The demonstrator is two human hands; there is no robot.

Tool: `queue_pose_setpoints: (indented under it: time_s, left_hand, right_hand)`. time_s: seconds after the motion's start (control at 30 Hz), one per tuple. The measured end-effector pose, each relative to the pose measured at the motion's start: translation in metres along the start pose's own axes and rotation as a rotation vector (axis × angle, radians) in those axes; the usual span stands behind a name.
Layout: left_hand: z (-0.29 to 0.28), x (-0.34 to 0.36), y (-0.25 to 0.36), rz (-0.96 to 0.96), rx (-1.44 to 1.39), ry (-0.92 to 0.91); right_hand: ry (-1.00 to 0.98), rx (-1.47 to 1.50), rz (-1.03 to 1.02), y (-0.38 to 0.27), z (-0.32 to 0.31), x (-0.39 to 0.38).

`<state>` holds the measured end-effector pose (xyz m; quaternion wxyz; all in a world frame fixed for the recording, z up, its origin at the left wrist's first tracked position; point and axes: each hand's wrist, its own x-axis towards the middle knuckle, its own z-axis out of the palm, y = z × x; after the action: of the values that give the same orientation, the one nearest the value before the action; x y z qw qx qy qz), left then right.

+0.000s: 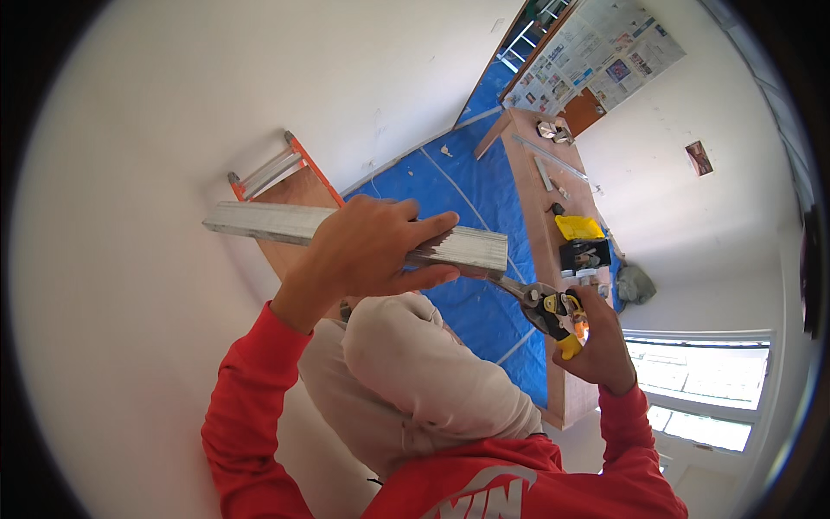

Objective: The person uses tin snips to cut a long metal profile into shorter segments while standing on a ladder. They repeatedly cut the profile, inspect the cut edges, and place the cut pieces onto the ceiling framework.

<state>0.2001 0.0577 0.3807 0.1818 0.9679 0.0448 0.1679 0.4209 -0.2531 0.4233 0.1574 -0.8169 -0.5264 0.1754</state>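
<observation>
My left hand (372, 246) is wrapped round a long grey metal channel (471, 248), thumb and forefinger along its right part. The channel lies nearly level across my view, above my bent knee, with its far end to the left. In my right hand (601, 346) are tin snips (546, 310) with black and yellow handles, the fingers curled round the grips. The snips' jaws meet the lower corner of the channel's right end. How far the blades reach into the metal cannot be made out.
At the right stands a long wooden bench (532, 182) bearing metal strips, a yellow-lidded black toolbox (585, 254) and small tools. Blue sheeting (462, 182) covers the floor. An orange-railed ladder (316, 169) with a wooden board is at the left wall. A grey-green bag (635, 284) sits beyond the bench.
</observation>
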Motion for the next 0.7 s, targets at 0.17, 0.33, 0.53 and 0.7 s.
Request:
queue_pose_setpoints:
  time_s: [0.17, 0.33, 0.53, 0.7]
  left_hand:
    - [0.007, 0.003, -0.011, 0.087, 0.029, -0.054]
    - [0.011, 0.011, -0.023, 0.261, 0.101, 0.027]
    - [0.008, 0.008, -0.03, 0.305, 0.171, -0.002]
    - [-0.014, 0.005, -0.044, 0.288, 0.162, 0.025]
  right_hand:
    - [-0.183, 0.055, -0.031, 0.01, -0.013, 0.009]
    - [-0.625, 0.286, 0.005, 0.026, -0.019, 0.02]
    - [-0.883, 0.62, 0.269, 0.024, -0.001, 0.013]
    - [-0.566, 0.239, -0.026, 0.008, 0.007, -0.006]
